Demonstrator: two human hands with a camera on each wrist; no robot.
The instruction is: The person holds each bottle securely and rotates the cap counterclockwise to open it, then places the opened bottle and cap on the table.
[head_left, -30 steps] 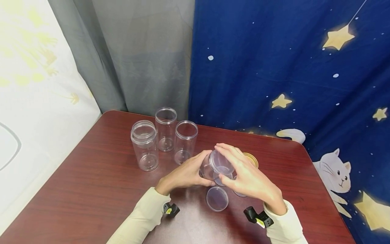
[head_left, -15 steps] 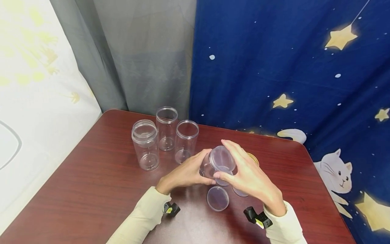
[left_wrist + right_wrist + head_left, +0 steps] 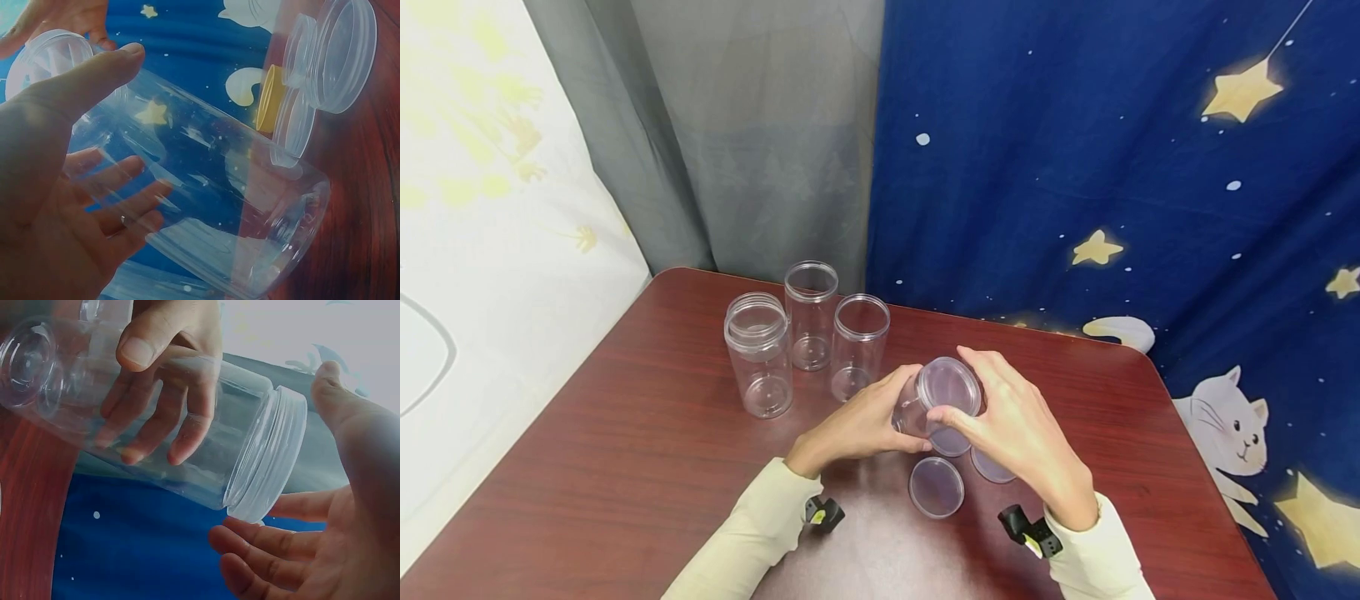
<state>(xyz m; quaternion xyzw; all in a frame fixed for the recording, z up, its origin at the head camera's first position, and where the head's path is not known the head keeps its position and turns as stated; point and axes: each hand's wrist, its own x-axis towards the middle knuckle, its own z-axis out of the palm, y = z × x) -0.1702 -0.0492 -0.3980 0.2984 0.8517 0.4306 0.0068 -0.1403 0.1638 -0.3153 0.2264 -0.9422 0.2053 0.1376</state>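
Note:
My left hand (image 3: 861,421) grips a clear plastic jar (image 3: 206,181) around its side, the thumb on one face and the fingers behind it. The jar is tilted, its mouth toward my right hand. A translucent lid (image 3: 275,456) sits on that mouth. My right hand (image 3: 1018,425) is spread around the lid, thumb and fingers wide apart. In the right wrist view the thumb stands clear of the lid, and the fingers lie close to its lower edge; whether they touch cannot be told.
Several clear jars (image 3: 758,358) stand at the back left of the table. A loose lid (image 3: 936,487) lies flat in front of my hands, with another lid (image 3: 991,467) under my right hand. A gold-coloured lid (image 3: 270,100) shows beyond the held jar.
My right hand has loosened from the lid and shifted slightly right, so more of the lid shows. The gold-coloured lid is now hidden in the head view. My left hand keeps its hold.

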